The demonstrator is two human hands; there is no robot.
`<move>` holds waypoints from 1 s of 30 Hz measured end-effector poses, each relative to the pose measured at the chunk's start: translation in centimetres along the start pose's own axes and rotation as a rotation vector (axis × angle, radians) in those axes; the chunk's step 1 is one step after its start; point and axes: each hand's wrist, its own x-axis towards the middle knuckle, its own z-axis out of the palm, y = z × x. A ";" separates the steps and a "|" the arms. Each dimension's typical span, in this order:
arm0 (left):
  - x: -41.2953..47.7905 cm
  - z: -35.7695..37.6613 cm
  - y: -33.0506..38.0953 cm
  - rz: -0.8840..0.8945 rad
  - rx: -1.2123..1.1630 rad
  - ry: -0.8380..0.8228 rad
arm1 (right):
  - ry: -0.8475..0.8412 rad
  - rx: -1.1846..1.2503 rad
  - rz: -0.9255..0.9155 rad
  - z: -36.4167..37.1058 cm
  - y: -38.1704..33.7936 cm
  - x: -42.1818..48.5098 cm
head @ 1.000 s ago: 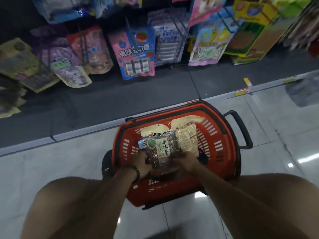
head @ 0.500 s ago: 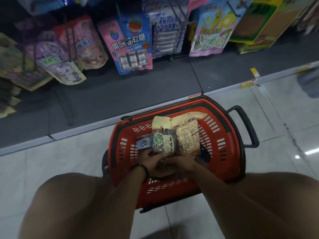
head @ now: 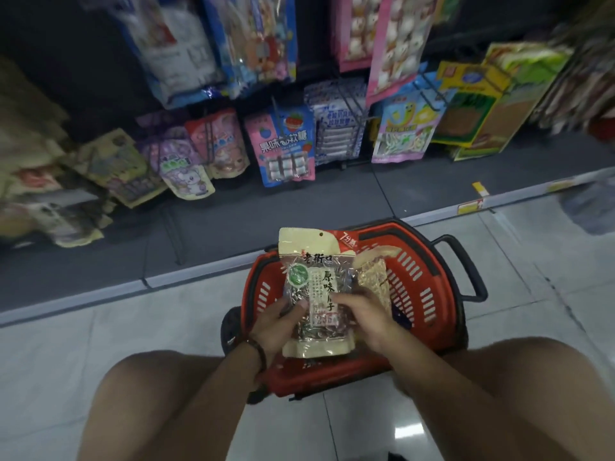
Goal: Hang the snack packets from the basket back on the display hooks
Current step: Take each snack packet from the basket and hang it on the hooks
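Observation:
A cream and clear seed packet (head: 311, 261) with a green round label and a hang hole at its top is held above the red basket (head: 416, 281). My left hand (head: 278, 322) grips its lower left edge, thumb on the front. My right hand (head: 362, 314) holds its lower right side, fingers curled over the front. A second pale snack packet (head: 374, 271) lies in the basket behind it, partly hidden. Display hooks (head: 349, 101) stick out among hanging packets on the rack ahead.
Rows of hanging candy bags fill the rack, among them a pink and blue bag (head: 286, 144) and a yellow-green bag (head: 404, 128). A dark base shelf (head: 299, 201) runs below them. The basket's black handle (head: 466, 261) juts right. My bare knees frame the tiled floor.
Both hands have lifted the seed packet up out of the basket, toward the rack. The camera has tilted up, showing more of the hanging display.

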 end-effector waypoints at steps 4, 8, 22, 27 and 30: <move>-4.2 -2.1 0.8 0.018 -0.232 -0.049 | -0.209 0.083 -0.055 0.9 -2.7 -4.3; -7.4 -3.5 4.5 0.177 -0.227 -0.087 | -0.202 0.087 -0.183 2.8 -5.9 -8.3; -17.7 -9.9 17.4 0.503 -0.331 0.130 | -0.242 -0.209 -0.605 11.0 -21.1 -20.2; -20.7 -12.9 22.2 0.597 -0.214 0.128 | -0.282 -0.138 -0.670 13.7 -24.3 -19.8; -21.6 -14.0 23.7 0.618 -0.217 0.190 | -0.299 -0.100 -0.635 15.4 -26.2 -21.6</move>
